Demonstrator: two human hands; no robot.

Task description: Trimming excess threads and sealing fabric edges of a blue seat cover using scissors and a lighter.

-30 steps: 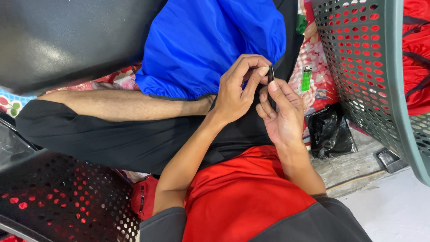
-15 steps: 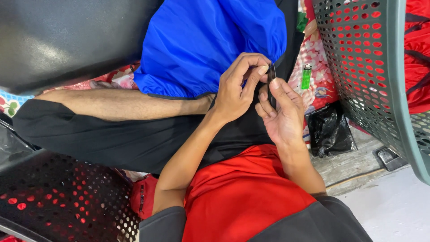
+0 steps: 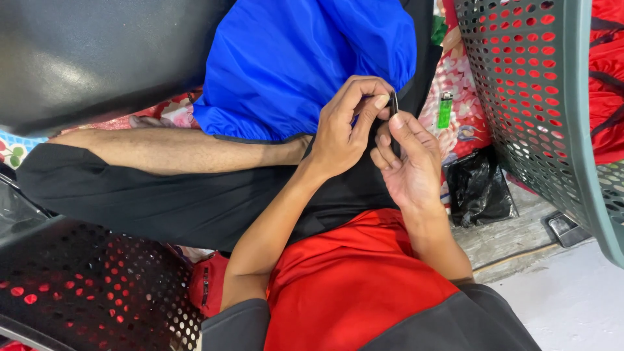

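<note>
Head view: the left hand (image 3: 342, 133) and the right hand (image 3: 408, 162) meet over the lap, at the lower edge of the blue garment (image 3: 305, 58). Both pinch a thin dark strip (image 3: 394, 103), which stands upright between the left fingertips and the right thumb; what the strip is cannot be told. The left fingers are curled tight on its upper end. The right thumb presses its lower part, with the other right fingers half folded behind. The blue garment lies over black cloth (image 3: 169, 198) on the lap, touching the left hand. A green lighter (image 3: 445, 110) lies on floral fabric (image 3: 458, 123), just right of the hands. A black bag (image 3: 480, 188) sits below it. A grey-green perforated basket (image 3: 539, 97) fills the upper right corner.
</note>
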